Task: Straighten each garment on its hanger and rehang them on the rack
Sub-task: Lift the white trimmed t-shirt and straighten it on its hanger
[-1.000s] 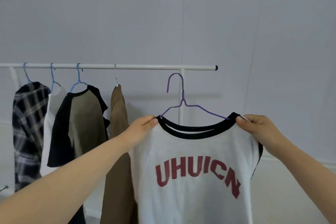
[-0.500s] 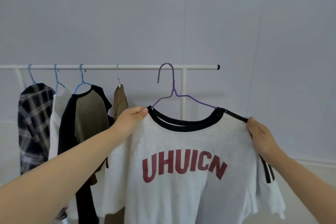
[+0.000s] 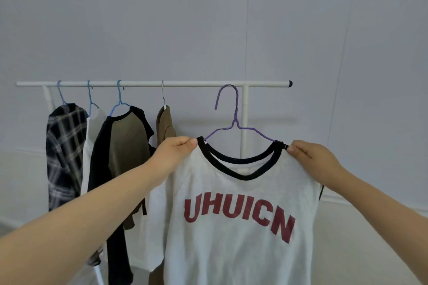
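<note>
Head view: I see my left hand (image 3: 176, 151) pinching the left shoulder of a white T-shirt (image 3: 234, 222), thumb and fingers closed on the fabric just beside its black collar (image 3: 240, 164). My right hand (image 3: 310, 157) grips the right shoulder the same way, fingers clamped on the cloth at the collar's right end. The shirt carries red lettering reading UHUICN and hangs on a purple hanger (image 3: 234, 118), whose arms run into the neck opening. The hanger's hook rises up to the white rack bar (image 3: 199, 83), its top right at the bar's underside near the right end, just left of the rack's right upright (image 3: 244, 122); I cannot tell whether it is hooked over the bar or only held in front of it.

The rack holds 4 other garments further left, each on its own hanger. From the far left: a dark plaid shirt (image 3: 64, 152), a white top (image 3: 89, 146), an olive shirt with black sleeves (image 3: 125, 157), and a brown garment (image 3: 165, 127) turned edge-on. The first 3 hang on blue hangers, the brown one on a thin metal hook. The plain pale wall (image 3: 162, 18) stands behind.
</note>
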